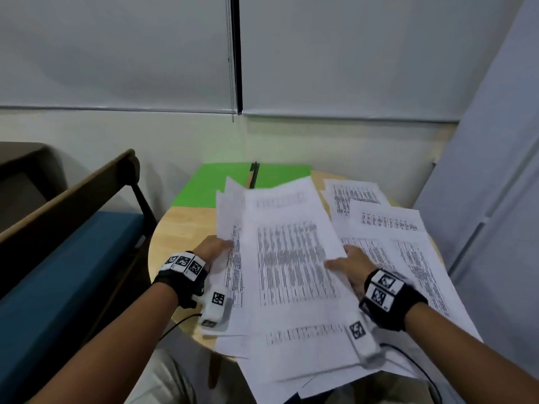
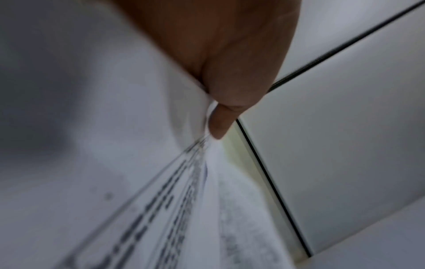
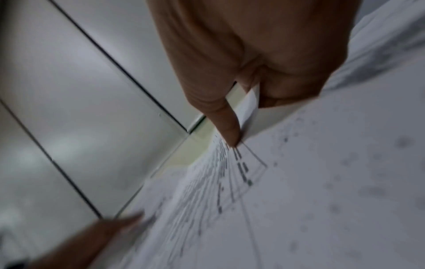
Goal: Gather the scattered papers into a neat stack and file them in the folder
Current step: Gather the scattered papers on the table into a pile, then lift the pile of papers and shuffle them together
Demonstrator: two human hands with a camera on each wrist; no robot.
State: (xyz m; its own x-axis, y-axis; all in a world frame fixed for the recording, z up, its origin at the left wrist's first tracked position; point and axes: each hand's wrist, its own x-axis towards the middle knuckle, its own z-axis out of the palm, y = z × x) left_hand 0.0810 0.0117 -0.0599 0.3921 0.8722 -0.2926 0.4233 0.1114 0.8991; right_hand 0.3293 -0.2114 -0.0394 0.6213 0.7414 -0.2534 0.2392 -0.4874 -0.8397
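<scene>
A loose bundle of printed papers [image 1: 288, 258] is lifted above the round wooden table [image 1: 178, 228]. My left hand [image 1: 217, 247] holds its left edge, fingers hidden under the sheets; in the left wrist view the thumb [image 2: 218, 125] presses on the papers [image 2: 138, 200]. My right hand [image 1: 350, 265] grips the right edge, thumb on top; the right wrist view shows a fingertip [image 3: 230, 132] against the printed sheets [image 3: 299, 182]. More papers [image 1: 388, 225] lie scattered at the right. An open green folder [image 1: 204, 185] lies at the table's far side, partly covered.
A bench with a blue seat [image 1: 67, 258] stands left of the table. White wall and window blinds [image 1: 116, 53] rise behind. A grey panel [image 1: 490, 170] stands close on the right. Wrist cables [image 1: 408, 360] hang by the table's near edge.
</scene>
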